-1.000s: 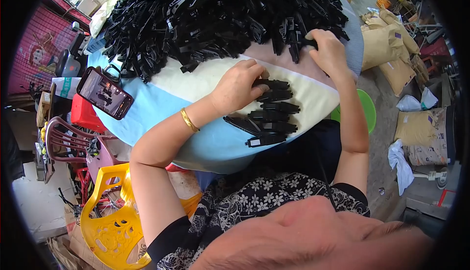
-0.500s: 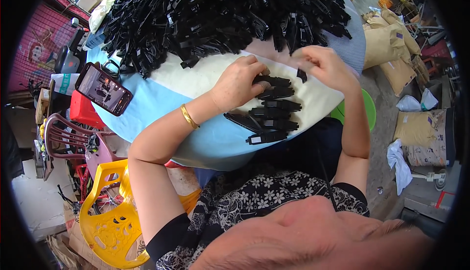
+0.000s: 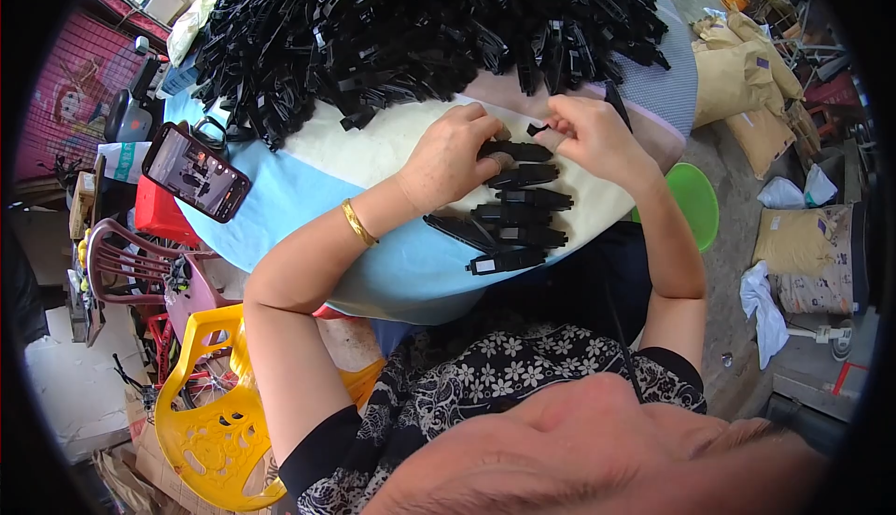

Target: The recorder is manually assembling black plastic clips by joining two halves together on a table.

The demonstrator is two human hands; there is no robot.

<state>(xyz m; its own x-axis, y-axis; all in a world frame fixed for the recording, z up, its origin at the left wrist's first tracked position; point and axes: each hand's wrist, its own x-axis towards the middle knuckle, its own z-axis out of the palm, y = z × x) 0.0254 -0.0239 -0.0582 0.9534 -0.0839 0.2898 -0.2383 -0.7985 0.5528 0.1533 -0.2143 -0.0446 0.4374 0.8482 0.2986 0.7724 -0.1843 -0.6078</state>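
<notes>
My left hand, a gold bangle on its wrist, is closed, thumb and fingers at the left end of a black plastic part. That part tops a short column of similar long black parts lying on the cloth-covered table. Just right of it, my right hand pinches a small black piece whose exact kind I cannot make out. Another black piece shows beyond my right hand, partly hidden by it. Across the far side of the table spreads a large heap of black plastic parts.
On the table's left edge rests a phone with a lit screen. A yellow plastic chair and a pinkish chair stand at the left. To the right are a green basin and several brown sacks.
My right hand has shifted slightly left, and a small black piece now shows at its fingertips, close to the top part. My left hand stays nearly where it was.
</notes>
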